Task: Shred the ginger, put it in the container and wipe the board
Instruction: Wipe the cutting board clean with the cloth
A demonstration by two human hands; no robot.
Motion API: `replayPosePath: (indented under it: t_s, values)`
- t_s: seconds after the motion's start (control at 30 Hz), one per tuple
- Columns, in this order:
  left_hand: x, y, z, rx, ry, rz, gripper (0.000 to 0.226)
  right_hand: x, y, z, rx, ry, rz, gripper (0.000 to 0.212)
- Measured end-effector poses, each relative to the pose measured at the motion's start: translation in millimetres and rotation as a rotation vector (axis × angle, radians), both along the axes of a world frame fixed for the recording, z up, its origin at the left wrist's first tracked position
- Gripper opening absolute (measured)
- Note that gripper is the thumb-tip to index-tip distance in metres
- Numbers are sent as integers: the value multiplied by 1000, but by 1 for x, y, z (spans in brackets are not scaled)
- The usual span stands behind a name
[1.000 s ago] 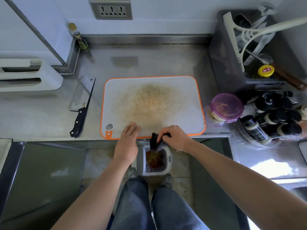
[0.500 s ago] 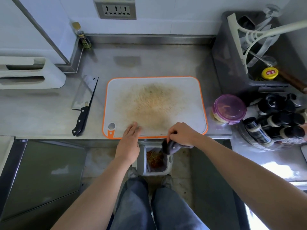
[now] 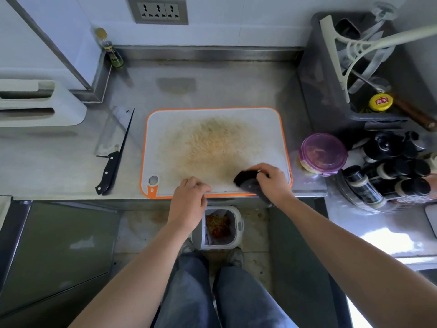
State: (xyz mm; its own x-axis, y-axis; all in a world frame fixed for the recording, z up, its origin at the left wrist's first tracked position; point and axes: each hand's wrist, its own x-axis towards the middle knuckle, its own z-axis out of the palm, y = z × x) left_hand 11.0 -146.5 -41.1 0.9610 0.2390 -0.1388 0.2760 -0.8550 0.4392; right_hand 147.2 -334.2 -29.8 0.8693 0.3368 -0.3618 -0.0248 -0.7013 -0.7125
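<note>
Hidden: palm side of R hand (image 3: 274, 183) and part of the dark cloth (image 3: 246, 179) under it; contents of container (image 3: 322, 153) only an orange blur through the purple lid.
Cut off: bottles at far R edge of view.
R grip: fingers clenched round cloth, pressed on board's near-R corner.
L grip: L hand (image 3: 189, 202) on board's near edge, fingers curled; can't tell if it grasps the edge.
Board: cutting board (image 3: 212, 138) flat on counter (image 3: 71, 162), near edge flush w/ counter front; brownish stain mid-board.
Container: just R of board, lid on.
Edges: cleaver (image 3: 113, 152) L of board, apart from it, handle toward person.
Room: bare counter behind board and L of cleaver.
Below: bin (image 3: 222, 228) on floor under board's near edge, partly behind L wrist.
</note>
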Motion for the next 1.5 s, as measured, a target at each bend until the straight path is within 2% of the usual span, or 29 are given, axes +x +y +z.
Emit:
replayPosePath:
  t_s: [0.03, 0.1, 0.3, 0.43, 0.8, 0.9, 1.07, 1.13, 1.23, 1.37, 1.43, 1.5]
  values:
    - [6, -3, 1, -1, -7, -31, 26, 5, -3, 0, 14, -15, -93, 38]
    - [19, -11, 4, -13, -7, -73, 24, 12, -8, 0, 26, 5, -141, 39]
    - [42, -26, 5, 42, 63, -176, 25, 6, -3, -6, 70, 122, -146, 39]
    - [45, -23, 6, 122, 107, -238, 18, 6, -3, -11, 72, 130, -154, 38]
    - [58, -18, 6, 171, 219, -324, 9, 11, -1, -14, 34, 130, -116, 37]
    - [56, -17, 2, 208, 227, -360, 16, 13, -2, -13, 40, 123, -111, 37]
    - [31, -6, 1, 58, 164, -340, 20, 20, -1, -7, 103, -14, -177, 41]
    - [22, 0, 4, 44, 129, -304, 20, 18, 7, -5, 202, -60, -105, 50]
    - [13, 6, 5, 95, 128, -231, 23, 2, 21, -13, 186, -106, 220, 59]
    - [2, 12, 2, 130, 102, -140, 17, -7, 20, -14, 74, -47, 574, 45]
    - [-3, 13, 0, 162, 105, -108, 27, 1, 18, -5, 91, -8, 578, 44]
    - [-7, 13, -1, 171, 122, -63, 43, 10, 20, -2, 135, -97, 418, 49]
